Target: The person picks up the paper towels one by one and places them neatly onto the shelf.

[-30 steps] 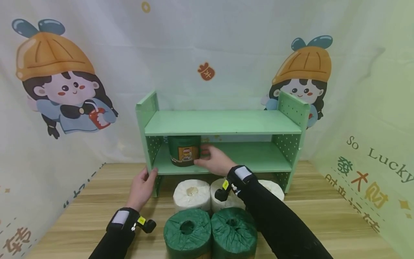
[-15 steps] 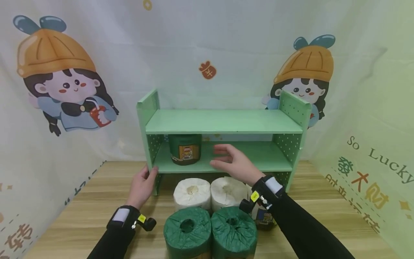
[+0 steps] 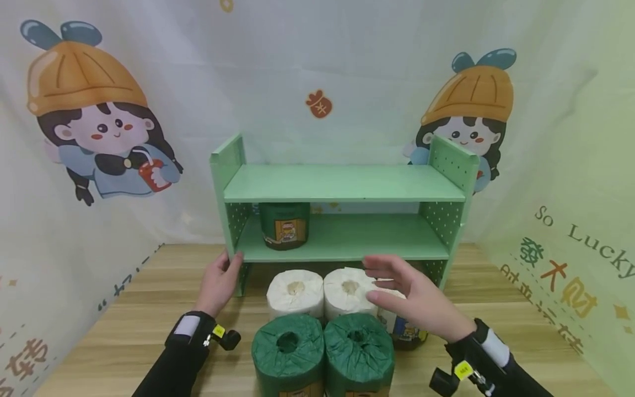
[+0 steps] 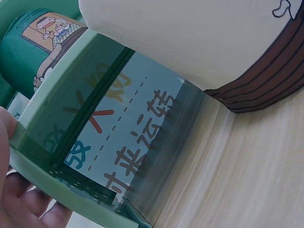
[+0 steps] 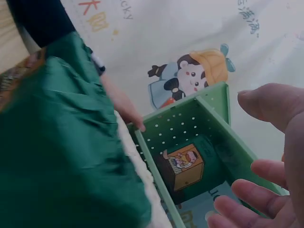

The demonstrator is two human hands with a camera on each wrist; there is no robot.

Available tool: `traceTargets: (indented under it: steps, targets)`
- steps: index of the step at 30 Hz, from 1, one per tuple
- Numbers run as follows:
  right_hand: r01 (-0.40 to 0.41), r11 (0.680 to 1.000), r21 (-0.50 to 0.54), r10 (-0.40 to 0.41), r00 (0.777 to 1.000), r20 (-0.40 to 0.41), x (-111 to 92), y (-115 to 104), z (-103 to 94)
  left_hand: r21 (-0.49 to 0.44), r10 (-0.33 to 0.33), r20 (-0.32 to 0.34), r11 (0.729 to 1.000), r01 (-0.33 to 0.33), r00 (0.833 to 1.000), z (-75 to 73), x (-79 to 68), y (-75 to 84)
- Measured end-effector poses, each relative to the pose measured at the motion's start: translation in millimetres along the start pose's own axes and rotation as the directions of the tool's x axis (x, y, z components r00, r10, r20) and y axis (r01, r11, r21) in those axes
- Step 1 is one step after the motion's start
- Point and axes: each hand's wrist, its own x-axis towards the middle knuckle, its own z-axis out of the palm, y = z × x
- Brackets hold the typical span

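Observation:
My left hand (image 3: 218, 285) grips the left side panel of the green two-tier shelf (image 3: 342, 184), its thumb near the panel's front edge. The left wrist view shows its fingers (image 4: 33, 202) bent against the outer side. A green-wrapped toilet roll (image 3: 284, 225) with a cartoon label stands on the lower tier near the left side. My right hand (image 3: 416, 300) is empty with fingers spread, in front of the shelf, and overlaps a third white roll (image 3: 408, 332). Two other white-wrapped rolls, a left one (image 3: 295, 292) and a middle one (image 3: 347, 290), stand beside it.
In front of the white rolls, two green-wrapped rolls stand side by side, the left (image 3: 288, 353) and the right (image 3: 359, 353). All these rolls stand on the wood-grain table (image 3: 124, 331). A printed cloth (image 3: 317, 49) hangs behind and along the sides.
My right hand has let go of the green roll on the lower tier and moved right and toward me. The left hand keeps its place on the shelf's side.

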Motion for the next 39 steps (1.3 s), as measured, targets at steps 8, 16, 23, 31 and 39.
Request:
traceTargets:
  steps: [8,16,23,31,39]
  targets:
    - [-0.074,0.997,0.011,0.073,0.996,0.054,-40.3,8.2,10.8,-0.006,0.011,-0.003,1.000,-0.011,1.000,0.2,3.6,3.3]
    - [-0.079,0.997,0.003,0.079,0.991,0.109,-62.1,26.7,23.3,-0.011,-0.001,-0.005,1.000,0.001,1.000,1.8,3.3,0.7]
    - [-0.107,0.992,0.068,0.094,0.982,0.163,-70.0,42.5,33.5,-0.025,0.020,-0.006,0.999,-0.020,1.000,2.8,1.3,0.1]
    - [-0.054,0.998,0.015,0.051,0.986,0.156,-76.9,65.9,44.7,-0.026,0.011,0.006,1.000,-0.011,1.000,2.7,1.4,-0.9]
    - [-0.145,0.980,0.137,0.122,0.979,0.165,-74.3,77.1,56.9,-0.023,0.017,0.008,1.000,-0.017,1.000,0.2,0.5,-3.0]
